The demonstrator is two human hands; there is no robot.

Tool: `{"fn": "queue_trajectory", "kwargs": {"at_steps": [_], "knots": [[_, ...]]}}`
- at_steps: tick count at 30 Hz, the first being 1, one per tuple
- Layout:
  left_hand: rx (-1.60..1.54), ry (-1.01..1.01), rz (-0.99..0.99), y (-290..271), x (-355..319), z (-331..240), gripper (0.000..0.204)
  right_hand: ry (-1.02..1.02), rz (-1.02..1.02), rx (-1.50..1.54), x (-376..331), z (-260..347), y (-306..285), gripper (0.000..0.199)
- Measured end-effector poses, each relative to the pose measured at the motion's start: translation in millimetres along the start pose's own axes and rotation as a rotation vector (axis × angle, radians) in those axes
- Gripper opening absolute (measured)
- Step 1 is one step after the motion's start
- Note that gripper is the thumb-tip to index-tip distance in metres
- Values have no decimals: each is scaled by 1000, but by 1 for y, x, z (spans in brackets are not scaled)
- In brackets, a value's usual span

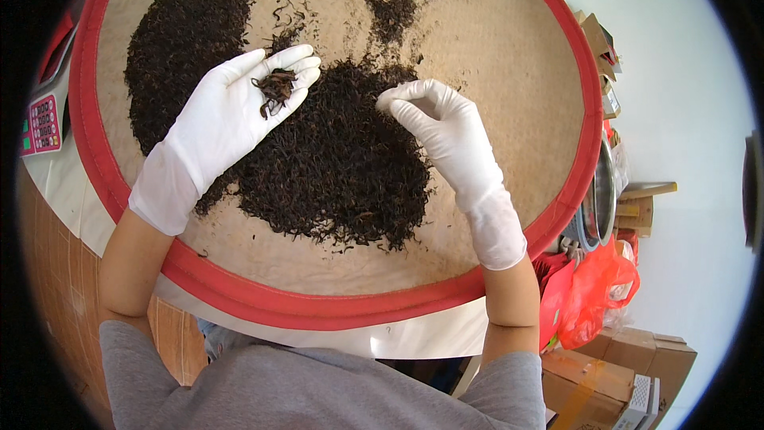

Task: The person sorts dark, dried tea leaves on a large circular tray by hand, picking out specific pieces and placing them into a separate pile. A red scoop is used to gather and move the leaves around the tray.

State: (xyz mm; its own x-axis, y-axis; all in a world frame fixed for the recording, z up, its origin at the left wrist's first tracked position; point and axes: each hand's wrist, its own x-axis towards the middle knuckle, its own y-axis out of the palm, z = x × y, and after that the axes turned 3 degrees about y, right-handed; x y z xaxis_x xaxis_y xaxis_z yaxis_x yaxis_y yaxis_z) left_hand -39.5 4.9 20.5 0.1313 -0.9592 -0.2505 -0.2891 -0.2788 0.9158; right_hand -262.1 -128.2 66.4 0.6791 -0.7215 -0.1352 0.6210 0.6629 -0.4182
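Observation:
My left hand, in a white glove, is turned palm up with its fingers stretched out and holds a small clump of brown dried tea leaves. In a matching glove, my right hand has thumb and forefinger pinched together over the right edge of the middle tea heap. Whatever is in that pinch is too small to make out. Both hands are above a large round tan tray with a red cloth rim. A second dark tea heap lies at the tray's left.
Loose tea is scattered at the tray's far side. A pink-keyed scale stands left of the tray on the white table. To the right are a metal bowl, a red plastic bag and cardboard boxes.

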Motion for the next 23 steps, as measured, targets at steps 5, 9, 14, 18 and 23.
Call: {"fn": "queue_trajectory", "kwargs": {"at_steps": [5, 9, 14, 18, 23], "knots": [[-46, -148, 92, 7, -2, 11, 53, -425, -240, -427, 2, -3, -1, 12], [10, -316, 172, 10, -6, 26, 53, -352, 39, -160, -8, 18, 18, 16], [83, -313, 145, 9, -8, 27, 53, -508, -74, -293, -9, 19, 27, 21], [43, -236, 125, 7, -3, 16, 54, -598, -191, -604, -1, 4, 19, 32], [-194, 65, 68, -5, 1, -19, 48, -746, 237, -839, -18, -2, 73, 92]]}}
